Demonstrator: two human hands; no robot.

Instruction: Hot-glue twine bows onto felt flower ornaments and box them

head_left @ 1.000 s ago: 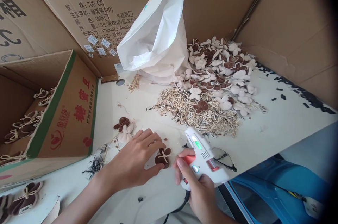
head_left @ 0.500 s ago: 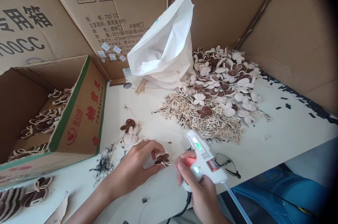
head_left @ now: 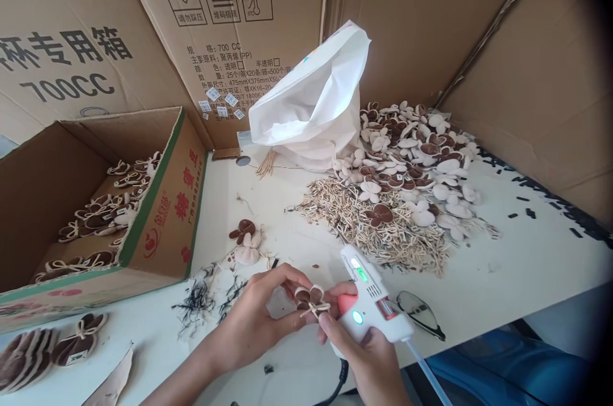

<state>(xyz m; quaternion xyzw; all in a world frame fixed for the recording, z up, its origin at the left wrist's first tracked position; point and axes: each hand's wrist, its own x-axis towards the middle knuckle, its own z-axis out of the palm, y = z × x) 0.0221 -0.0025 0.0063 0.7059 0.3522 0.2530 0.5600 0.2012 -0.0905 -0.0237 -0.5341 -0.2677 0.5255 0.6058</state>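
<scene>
Brown bowed piece (head_left: 312, 299) pinched in left hand (head_left: 258, 313), against right hand (head_left: 370, 350) wrapped round glue gun (head_left: 371, 291); possible slip from crowding.

Crowded white tabletop (head_left: 517, 285)

On my head-camera feed, an open brown cardboard box (head_left: 165, 227) with green edging sits at left. In front of it I make out a row of brown-and-cream fabric pieces (head_left: 27, 358) and a brown piece tied with a beige cord bow (head_left: 79, 339). Tangled black threads (head_left: 198, 300) lie just right of the box. Farther back I see an open white bag (head_left: 316, 131), a heap of brown and cream petal-shaped pieces (head_left: 416, 163), beige knotted cords (head_left: 373, 227) and small black bars (head_left: 550, 195). Thin-framed clear eyeglasses (head_left: 421, 311) rest near the front edge.
</scene>
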